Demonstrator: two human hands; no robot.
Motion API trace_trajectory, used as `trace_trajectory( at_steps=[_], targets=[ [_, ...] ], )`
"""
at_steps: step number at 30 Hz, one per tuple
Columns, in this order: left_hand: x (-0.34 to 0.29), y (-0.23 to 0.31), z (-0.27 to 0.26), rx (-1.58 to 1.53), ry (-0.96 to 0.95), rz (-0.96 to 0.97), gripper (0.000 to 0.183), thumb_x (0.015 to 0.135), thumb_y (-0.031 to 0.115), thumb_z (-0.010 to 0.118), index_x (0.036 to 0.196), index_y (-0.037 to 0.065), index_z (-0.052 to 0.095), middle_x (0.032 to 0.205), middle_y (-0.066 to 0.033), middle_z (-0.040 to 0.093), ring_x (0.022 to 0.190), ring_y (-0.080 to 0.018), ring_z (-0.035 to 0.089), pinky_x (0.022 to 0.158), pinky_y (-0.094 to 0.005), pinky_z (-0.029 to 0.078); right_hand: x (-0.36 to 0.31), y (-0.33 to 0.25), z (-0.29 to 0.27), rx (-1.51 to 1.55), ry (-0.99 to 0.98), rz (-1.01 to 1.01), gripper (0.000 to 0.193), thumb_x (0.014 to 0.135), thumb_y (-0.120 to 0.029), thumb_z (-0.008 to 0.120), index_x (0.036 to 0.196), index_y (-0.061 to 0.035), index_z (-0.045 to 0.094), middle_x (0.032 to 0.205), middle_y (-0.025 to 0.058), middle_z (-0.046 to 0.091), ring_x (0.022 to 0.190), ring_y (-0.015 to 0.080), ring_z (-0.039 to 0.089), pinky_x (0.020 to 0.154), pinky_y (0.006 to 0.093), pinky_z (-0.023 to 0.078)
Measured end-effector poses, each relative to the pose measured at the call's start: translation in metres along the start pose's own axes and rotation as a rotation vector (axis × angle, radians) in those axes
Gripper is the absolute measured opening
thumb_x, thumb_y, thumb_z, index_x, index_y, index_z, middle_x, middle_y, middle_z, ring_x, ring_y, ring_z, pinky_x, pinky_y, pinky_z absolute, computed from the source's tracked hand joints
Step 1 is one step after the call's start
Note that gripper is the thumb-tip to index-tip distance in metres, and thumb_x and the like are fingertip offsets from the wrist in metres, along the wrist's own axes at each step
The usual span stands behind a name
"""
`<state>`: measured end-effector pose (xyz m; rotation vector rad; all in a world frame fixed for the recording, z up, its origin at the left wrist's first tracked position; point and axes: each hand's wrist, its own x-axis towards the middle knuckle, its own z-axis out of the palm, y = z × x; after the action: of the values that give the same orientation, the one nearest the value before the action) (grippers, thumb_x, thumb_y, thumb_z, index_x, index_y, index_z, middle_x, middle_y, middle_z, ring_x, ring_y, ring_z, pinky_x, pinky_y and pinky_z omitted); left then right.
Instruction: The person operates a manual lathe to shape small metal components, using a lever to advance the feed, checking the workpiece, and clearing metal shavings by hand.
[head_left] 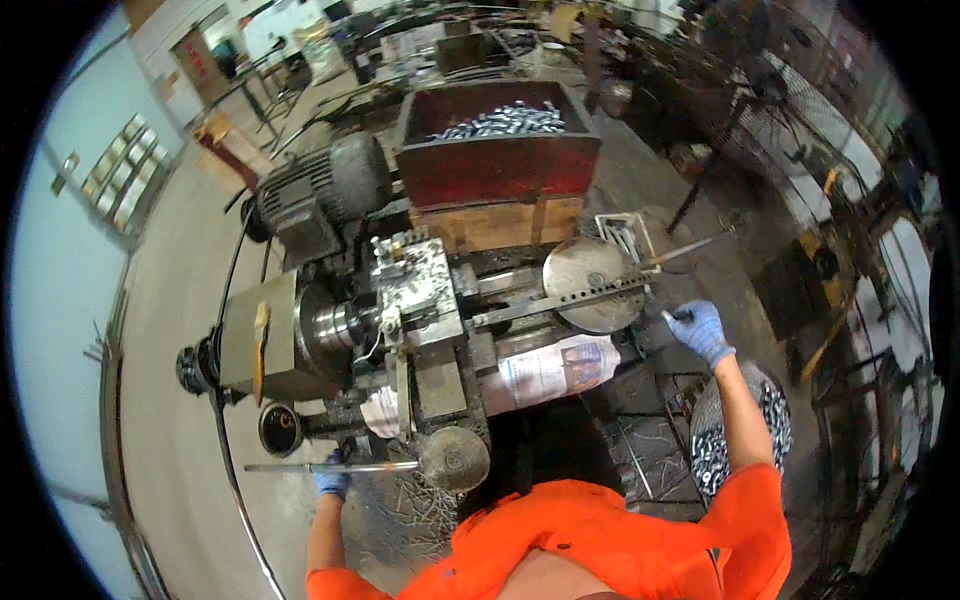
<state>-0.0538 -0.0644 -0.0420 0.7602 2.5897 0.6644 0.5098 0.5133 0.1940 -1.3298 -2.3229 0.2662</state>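
Note:
A small metal-turning lathe stands before me, with a chuck (335,325) on its left and a shiny tool slide (418,280) in the middle. My left hand (331,480), in a blue glove, is wrapped round a long metal lever rod (270,468). This rod runs into a round handwheel (455,460) at the front. On the right, my right hand (700,330), also gloved in blue, has its fingers curled just beside a large metal disc (592,300). Something dark shows at its fingertips, too small to name. Another lever rod (690,248) sticks out from the disc, above that hand.
Behind the lathe, a red metal bin (500,170) holds many small metal pieces. A round basket (708,440) of similar pieces stands under my right forearm. An electric motor (325,185) is at the back left. Printed paper (550,375) covers part of the bed.

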Motion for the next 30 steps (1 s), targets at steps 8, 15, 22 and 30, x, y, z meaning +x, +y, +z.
trace_trajectory(
  at_steps=[8,15,22,30],
  targets=[
    [0.015,-0.001,-0.013,0.59,-0.022,-0.022,0.042,0.078,0.043,0.055,0.101,0.009,0.064,0.104,-0.0191,0.063,0.098,-0.0363,0.059,0.083,-0.045,0.046,0.064,0.04,-0.011,-0.293,-0.013,-0.038,0.046,0.074,-0.044,0.064,0.105,-0.0093,0.065,0.109,0.0161,0.062,0.104,0.0333,0.056,0.091,0.0421,0.042],
    [-0.036,-0.014,-0.082,-0.041,0.085,-0.324,0.042,0.078,0.022,0.067,0.111,-0.002,0.056,0.095,-0.0196,0.066,0.079,-0.0293,0.064,0.072,-0.0394,0.05,0.116,0.053,0.012,-0.571,-0.296,-0.087,0.053,0.072,-0.041,0.064,0.115,-0.0106,0.057,0.12,0.0117,0.055,0.121,0.0294,0.043,0.105,0.0465,0.027],
    [-0.08,0.0,-0.137,-0.708,0.487,-0.25,0.043,0.091,0.046,0.05,0.093,0.007,0.067,0.086,-0.0082,0.068,0.064,-0.0263,0.062,0.058,-0.0332,0.052,0.106,0.07,0.019,-0.563,-0.308,0.119,0.048,0.077,-0.042,0.058,0.114,-0.0113,0.059,0.117,0.0116,0.058,0.116,0.0276,0.049,0.107,0.0456,0.025],
    [-0.015,0.03,-0.137,-1.148,0.587,-0.53,0.032,0.088,0.033,0.054,0.1,0.005,0.061,0.087,-0.0095,0.063,0.061,-0.0174,0.054,0.051,-0.0336,0.048,0.042,0.064,0.002,-0.442,-0.272,0.201,0.038,0.076,-0.044,0.058,0.094,-0.012,0.066,0.099,0.0105,0.065,0.101,0.0283,0.056,0.091,0.0426,0.038]
  ],
)
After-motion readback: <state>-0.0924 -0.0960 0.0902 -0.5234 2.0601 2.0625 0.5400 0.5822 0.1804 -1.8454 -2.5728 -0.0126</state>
